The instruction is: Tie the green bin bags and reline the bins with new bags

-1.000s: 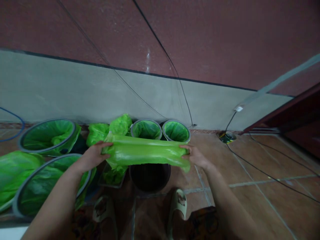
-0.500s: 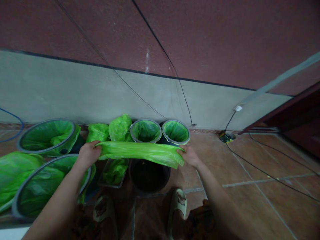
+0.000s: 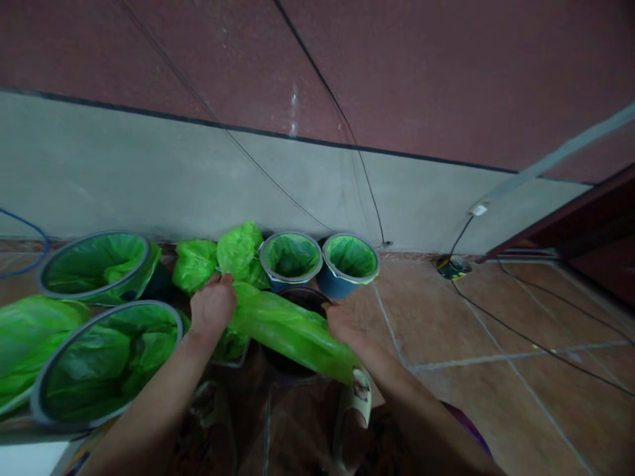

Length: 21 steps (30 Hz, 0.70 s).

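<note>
Head view: a green plastic bag (image 3: 290,334) is held stretched over a dark bin (image 3: 302,301) on the tiled floor (image 3: 446,317). The left hand (image 3: 213,305) is closed on the bag's left end; the right hand (image 3: 344,327) grips its right edge, fingers partly hidden under the plastic. Behind the dark bin, two small blue bins lined in green (image 3: 291,259) (image 3: 350,263) are seen against the wall (image 3: 149,178). Two larger lined bins (image 3: 94,264) (image 3: 106,360) are noted at left. A sandalled foot (image 3: 354,403) is visible just below the bag
</note>
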{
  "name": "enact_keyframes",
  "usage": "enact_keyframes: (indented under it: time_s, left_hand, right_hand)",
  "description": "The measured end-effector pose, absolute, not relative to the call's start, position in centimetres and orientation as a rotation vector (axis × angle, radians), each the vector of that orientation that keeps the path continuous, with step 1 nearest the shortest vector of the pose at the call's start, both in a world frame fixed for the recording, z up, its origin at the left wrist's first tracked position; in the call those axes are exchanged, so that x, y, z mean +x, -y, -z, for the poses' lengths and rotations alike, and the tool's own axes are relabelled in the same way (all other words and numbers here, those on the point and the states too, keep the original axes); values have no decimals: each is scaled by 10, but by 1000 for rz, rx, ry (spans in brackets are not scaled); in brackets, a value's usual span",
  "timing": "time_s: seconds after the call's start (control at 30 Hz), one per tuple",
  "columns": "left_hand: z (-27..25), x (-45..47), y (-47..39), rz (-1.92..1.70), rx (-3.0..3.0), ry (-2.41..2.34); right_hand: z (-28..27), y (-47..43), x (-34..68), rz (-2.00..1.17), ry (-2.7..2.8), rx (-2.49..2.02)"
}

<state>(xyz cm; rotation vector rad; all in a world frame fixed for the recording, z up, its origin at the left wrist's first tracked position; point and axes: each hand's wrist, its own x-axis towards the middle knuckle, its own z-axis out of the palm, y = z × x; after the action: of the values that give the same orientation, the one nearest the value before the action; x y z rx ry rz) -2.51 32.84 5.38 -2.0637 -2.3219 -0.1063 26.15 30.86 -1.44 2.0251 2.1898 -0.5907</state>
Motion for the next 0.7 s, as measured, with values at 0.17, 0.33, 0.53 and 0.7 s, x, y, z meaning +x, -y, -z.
enact_keyframes:
  time_s: [0.17,0.33,0.53,0.7]
  left_hand:
    - [-51,-26,-333,69,-1939,2426]
    - [-52,-35,-334,173,-1898,2452]
    - [-46,-31,-340,631,-1922,2349]
    - [-31,4,-327,681,-2480,2122]
  right_hand:
    - [0,-314,255,632,-2216,2082]
    - [3,-297,235,1017,-2367,1900]
    - [50,-263,205,1196,-2290,1594]
    - [68,-273,197,993,-2188,1447]
